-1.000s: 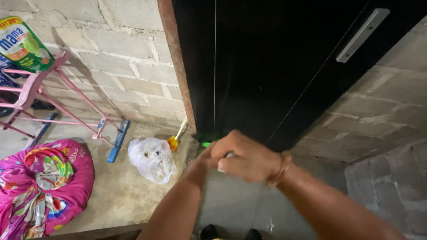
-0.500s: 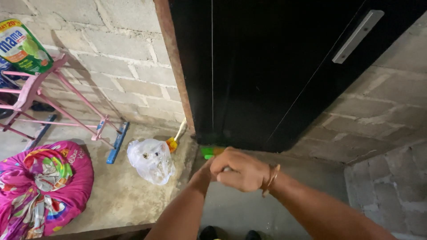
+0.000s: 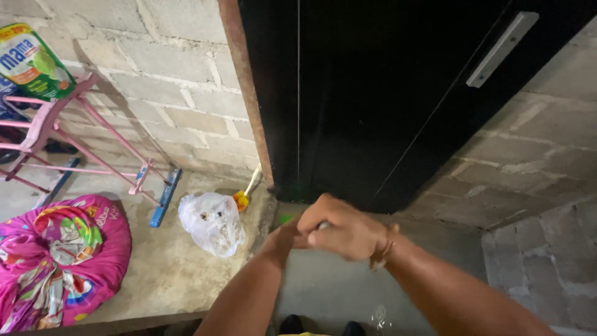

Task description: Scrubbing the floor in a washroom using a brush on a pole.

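Note:
My right hand [image 3: 341, 231] is closed around a pale, thin handle [image 3: 323, 225], low in front of the black door [image 3: 373, 93]. My left hand [image 3: 280, 239] is partly hidden behind it and grips the same handle just to the left. Only a small patch of the tool's green head [image 3: 286, 219] shows on the grey floor, beyond my knuckles at the foot of the door. A thin bracelet sits on my right wrist.
A clear plastic bag [image 3: 212, 223] and a small orange-bristled brush [image 3: 244, 196] lie left of the door frame. Further left are a pink metal rack [image 3: 74, 137], a pink patterned bundle [image 3: 59, 255] and a green pouch [image 3: 31, 59]. Block walls flank the door.
My hands pulled back and down, showing more of the green head, then moved forward again towards the door, so that most of it is covered.

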